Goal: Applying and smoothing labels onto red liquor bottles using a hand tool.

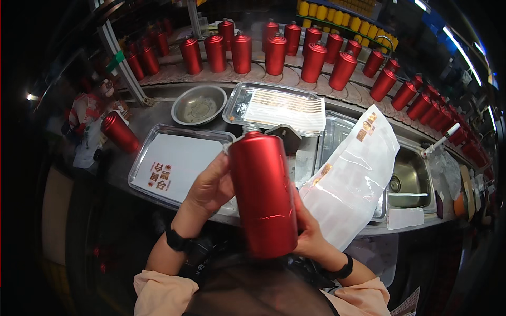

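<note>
A shiny red metallic bottle (263, 195) with a bare metal neck is held up in front of me, tilted slightly. My left hand (215, 181) is closed around its upper left side, near the shoulder. Lower down, my right hand (307, 226) grips it from the right; most of those fingers are hidden behind the bottle. Beyond my left hand lies a metal tray (138, 176) holding a white sheet (184, 152) with small gold and red decals. A large glossy white sheet (350, 184), with a few gold decals along its edges, drapes over another tray on the right.
Many similar red bottles (275, 55) stand along a curved conveyor (232, 78) at the back. A metal bowl (182, 108) and a tray (232, 108) with a striped decal sheet (284, 110) sit before it. At right is a sink (408, 176); another bottle (120, 131) leans at left.
</note>
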Demonstrator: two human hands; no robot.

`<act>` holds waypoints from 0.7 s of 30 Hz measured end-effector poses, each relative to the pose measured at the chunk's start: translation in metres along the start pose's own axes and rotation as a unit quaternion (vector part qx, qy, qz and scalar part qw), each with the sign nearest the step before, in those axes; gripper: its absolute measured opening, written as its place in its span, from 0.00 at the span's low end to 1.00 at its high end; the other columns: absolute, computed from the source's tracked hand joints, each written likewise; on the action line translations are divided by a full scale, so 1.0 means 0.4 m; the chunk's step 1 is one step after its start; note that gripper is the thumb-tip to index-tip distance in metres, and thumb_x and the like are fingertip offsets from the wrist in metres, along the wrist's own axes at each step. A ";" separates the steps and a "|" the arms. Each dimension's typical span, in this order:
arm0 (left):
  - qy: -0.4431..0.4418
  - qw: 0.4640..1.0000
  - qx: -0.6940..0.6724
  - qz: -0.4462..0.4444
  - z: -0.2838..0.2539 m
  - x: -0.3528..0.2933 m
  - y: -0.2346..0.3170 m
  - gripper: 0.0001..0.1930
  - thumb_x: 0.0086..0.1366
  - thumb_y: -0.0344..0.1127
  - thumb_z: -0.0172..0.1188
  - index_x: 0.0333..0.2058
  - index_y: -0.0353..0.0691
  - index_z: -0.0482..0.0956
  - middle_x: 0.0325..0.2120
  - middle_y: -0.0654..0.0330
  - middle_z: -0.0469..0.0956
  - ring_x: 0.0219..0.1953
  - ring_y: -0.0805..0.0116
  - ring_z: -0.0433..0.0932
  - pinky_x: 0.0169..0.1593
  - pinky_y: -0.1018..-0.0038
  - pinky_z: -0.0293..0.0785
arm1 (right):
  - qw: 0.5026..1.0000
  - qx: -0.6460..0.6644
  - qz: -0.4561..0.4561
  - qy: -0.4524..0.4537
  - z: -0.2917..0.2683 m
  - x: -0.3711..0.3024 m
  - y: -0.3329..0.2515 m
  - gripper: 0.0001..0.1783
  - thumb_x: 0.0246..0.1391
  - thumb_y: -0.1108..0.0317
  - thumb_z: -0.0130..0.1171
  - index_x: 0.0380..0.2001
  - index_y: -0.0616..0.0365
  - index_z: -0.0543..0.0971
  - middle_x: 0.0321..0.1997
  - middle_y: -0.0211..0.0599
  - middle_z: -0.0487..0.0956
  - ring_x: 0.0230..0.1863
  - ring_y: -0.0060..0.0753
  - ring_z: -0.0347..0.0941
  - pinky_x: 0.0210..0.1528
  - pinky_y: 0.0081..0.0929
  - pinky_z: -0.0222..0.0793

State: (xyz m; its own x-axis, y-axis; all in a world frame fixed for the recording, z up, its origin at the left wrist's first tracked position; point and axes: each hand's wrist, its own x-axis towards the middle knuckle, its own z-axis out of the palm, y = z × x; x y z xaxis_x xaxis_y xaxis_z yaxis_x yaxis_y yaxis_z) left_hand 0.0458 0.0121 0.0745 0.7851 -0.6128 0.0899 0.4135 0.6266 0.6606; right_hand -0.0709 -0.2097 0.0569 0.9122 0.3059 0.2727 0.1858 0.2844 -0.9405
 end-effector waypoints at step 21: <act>0.182 0.906 0.369 -0.099 0.023 0.202 -0.129 0.39 0.52 0.44 0.76 0.53 0.30 0.61 0.46 0.48 0.76 0.46 0.64 0.80 0.49 0.70 0.78 | 0.858 -0.498 0.120 0.035 -0.104 0.014 0.009 0.64 0.34 0.65 0.74 0.75 0.47 0.50 0.37 0.45 0.77 0.31 0.44 0.76 0.31 0.38 0.74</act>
State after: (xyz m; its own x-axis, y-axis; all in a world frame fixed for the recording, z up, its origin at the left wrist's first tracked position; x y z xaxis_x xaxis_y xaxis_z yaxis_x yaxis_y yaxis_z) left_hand 0.0836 -0.0742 0.0544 0.8846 -0.3950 -0.2480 0.2471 -0.0540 0.9675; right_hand -0.0497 -0.2447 0.0466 0.9810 0.1820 0.0675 0.1782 -0.7066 -0.6848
